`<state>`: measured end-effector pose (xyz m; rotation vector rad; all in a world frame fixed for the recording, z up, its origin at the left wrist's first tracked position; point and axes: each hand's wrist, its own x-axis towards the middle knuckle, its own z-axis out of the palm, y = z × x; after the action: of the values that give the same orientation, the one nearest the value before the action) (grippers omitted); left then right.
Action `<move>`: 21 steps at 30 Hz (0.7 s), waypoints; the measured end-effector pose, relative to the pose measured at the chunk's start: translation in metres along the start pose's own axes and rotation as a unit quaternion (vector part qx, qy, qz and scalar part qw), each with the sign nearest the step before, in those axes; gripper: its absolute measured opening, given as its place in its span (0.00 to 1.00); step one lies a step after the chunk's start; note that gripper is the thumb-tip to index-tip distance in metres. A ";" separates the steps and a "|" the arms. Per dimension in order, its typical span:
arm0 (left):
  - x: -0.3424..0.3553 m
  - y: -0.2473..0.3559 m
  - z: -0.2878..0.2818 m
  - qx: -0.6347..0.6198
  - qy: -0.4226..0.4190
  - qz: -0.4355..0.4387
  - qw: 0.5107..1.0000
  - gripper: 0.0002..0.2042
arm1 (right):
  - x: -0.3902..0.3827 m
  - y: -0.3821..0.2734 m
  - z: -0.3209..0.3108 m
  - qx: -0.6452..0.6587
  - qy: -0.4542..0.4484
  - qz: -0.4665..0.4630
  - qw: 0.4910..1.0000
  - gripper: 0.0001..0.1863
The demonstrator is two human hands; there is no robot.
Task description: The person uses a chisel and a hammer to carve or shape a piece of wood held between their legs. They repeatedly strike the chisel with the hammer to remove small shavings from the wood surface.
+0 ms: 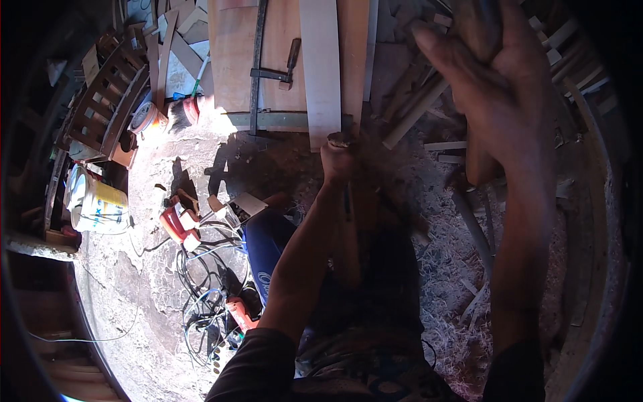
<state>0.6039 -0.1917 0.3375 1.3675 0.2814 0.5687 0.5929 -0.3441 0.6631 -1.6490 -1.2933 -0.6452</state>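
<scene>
The left hand [337, 163] reaches forward, fingers wrapped round a round-topped tool [340, 139] – its end facing up, just beside the flat, pale board [319, 67]. The raised right hand [506, 110] has its fingers round a smooth wooden tool [481, 30] – long axis running up the view.

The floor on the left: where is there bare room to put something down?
The widest bare patch of floor lies between the white bucket and the cable tangle, though a thin wire crosses it. A smaller gap separates the bucket and the red tool. It's crowded among the cables, and on the right with wood shavings and strips.
</scene>
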 end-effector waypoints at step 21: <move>-0.023 0.015 0.008 0.067 0.008 0.050 0.996 0.02 | -0.074 0.014 0.047 -0.132 -0.063 0.243 0.959 0.32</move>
<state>0.5859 -0.2092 0.3502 1.5140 0.2695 0.6536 0.5773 -0.3376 0.5760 -2.1585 -0.8545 -0.4265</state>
